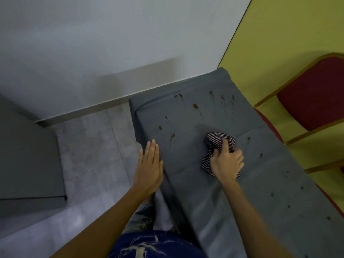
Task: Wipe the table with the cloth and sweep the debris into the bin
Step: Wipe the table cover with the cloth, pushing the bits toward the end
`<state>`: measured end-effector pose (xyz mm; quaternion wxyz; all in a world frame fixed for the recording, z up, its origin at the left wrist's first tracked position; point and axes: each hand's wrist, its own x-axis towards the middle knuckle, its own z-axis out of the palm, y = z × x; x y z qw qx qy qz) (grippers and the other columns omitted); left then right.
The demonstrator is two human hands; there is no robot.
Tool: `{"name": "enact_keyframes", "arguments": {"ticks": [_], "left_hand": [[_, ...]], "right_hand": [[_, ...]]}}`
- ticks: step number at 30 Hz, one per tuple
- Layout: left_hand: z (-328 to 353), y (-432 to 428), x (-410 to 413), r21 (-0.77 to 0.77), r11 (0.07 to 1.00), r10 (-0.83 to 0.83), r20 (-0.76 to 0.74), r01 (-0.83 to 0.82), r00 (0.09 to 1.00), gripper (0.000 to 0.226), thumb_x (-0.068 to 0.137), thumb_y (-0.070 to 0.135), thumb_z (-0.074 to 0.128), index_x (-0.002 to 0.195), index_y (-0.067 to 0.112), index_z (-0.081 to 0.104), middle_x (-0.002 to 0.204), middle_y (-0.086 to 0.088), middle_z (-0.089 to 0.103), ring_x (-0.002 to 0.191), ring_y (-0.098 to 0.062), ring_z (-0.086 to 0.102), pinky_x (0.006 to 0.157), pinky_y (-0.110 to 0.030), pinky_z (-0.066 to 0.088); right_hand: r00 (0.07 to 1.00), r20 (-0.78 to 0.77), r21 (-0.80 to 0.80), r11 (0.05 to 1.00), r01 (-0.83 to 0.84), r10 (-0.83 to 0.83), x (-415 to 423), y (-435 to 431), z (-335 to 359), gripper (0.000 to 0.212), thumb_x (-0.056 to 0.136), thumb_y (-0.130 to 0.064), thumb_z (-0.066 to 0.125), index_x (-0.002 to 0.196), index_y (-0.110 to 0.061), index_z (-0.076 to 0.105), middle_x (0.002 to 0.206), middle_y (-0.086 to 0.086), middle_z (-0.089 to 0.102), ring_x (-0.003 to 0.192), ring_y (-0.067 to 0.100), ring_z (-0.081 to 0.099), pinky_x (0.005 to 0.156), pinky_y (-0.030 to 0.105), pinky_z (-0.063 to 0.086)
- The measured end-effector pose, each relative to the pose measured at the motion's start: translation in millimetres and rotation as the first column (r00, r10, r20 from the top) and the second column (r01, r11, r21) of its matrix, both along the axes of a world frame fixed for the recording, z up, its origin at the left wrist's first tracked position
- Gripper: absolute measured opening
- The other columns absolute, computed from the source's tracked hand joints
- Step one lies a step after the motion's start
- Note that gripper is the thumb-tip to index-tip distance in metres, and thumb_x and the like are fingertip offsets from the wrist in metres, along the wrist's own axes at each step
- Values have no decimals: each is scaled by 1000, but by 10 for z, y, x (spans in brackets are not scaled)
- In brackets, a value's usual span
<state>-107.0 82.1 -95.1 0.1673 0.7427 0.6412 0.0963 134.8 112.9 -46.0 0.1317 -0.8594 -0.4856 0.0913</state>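
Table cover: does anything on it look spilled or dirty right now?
Yes. Brown splashes dot the grey table cover, thickest at its far end, some trailing thin streaks, with smaller specks along the right side. The right hand grips the striped cloth mid-table; the spots beyond it look unwiped.
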Motion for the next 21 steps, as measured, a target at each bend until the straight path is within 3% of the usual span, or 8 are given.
{"name": "enact_keyframes", "arguments": {"ticks": [2, 6, 9, 11, 13, 15, 17, 21], "left_hand": [[25, 66, -50, 21, 1000, 1, 32, -2, 999, 61, 101, 35, 9, 154, 3, 9, 163, -11, -2, 151, -25, -6, 122, -48, 3], [6, 422, -186, 19, 996, 89, 79, -91, 993, 61, 102, 35, 13, 154, 4, 8, 163, -10, -1, 151, -22, -6, 122, -50, 3], [-25, 633, -278, 30, 999, 19, 22, -20, 1000, 69, 98, 45, 19, 154, 6, 11, 162, -11, 1, 151, -25, -3, 122, -50, 4], [-75, 658, -329, 25, 1000, -15, -24, 16, 1000, 77, 94, 53, 19, 155, 7, 8, 163, -11, -1, 151, -24, -5, 122, -46, 0], [-112, 641, -337, 29, 1000, -5, -15, 5, 1000, 75, 96, 51, 19, 155, 7, 6, 163, -10, -3, 151, -23, -5, 122, -46, 0], [-117, 627, -317, 17, 1000, 25, 38, -25, 999, 70, 98, 45, 18, 155, 7, 4, 164, -9, -4, 151, -21, -6, 122, -47, 1], [-104, 629, -303, 18, 999, 43, 26, -44, 999, 64, 100, 37, 17, 155, 6, 5, 164, -9, -2, 151, -22, -4, 122, -49, 5], [-42, 645, -317, 26, 999, 43, 25, -44, 999, 60, 103, 35, 12, 154, 4, 8, 163, -10, -1, 151, -23, -3, 122, -48, 4]], "right_hand": [[1000, -26, 84, 996, -1, 3, -136, 59, 58, 56, 91, -25, 64, 144, -20, 47, 127, 29, 46, 112, 47, 46, 96, 57, 37], [962, 11, 183, 945, -271, 274, -904, 52, 102, 56, 86, -30, 69, 140, -24, 52, 127, 24, 50, 108, 43, 50, 88, 53, 43], [906, 75, 68, 904, -422, 417, -1498, 11, -44, 59, 87, -44, 61, 143, -29, 48, 138, 21, 50, 120, 40, 50, 97, 57, 42], [897, 101, -5, 902, -432, 430, -1592, -12, -131, 58, 91, -51, 48, 145, -31, 45, 144, 19, 47, 127, 38, 48, 103, 60, 38], [884, 124, -18, 891, -453, 452, -1461, -14, -153, 57, 91, -51, 41, 146, -36, 42, 147, 17, 45, 128, 38, 45, 102, 60, 37], [853, 155, -49, 867, -496, 498, -1301, -5, -118, 56, 90, -46, 47, 145, -39, 42, 142, 17, 48, 122, 38, 49, 95, 57, 42], [858, 165, -86, 874, -479, 487, -1134, 68, -108, 60, 85, -39, 59, 143, -38, 44, 136, 18, 51, 114, 41, 52, 88, 56, 45], [954, 179, -91, 970, -226, 239, -450, 317, -84, 61, 86, -32, 65, 143, -33, 46, 133, 22, 49, 113, 43, 49, 92, 57, 41]]}}
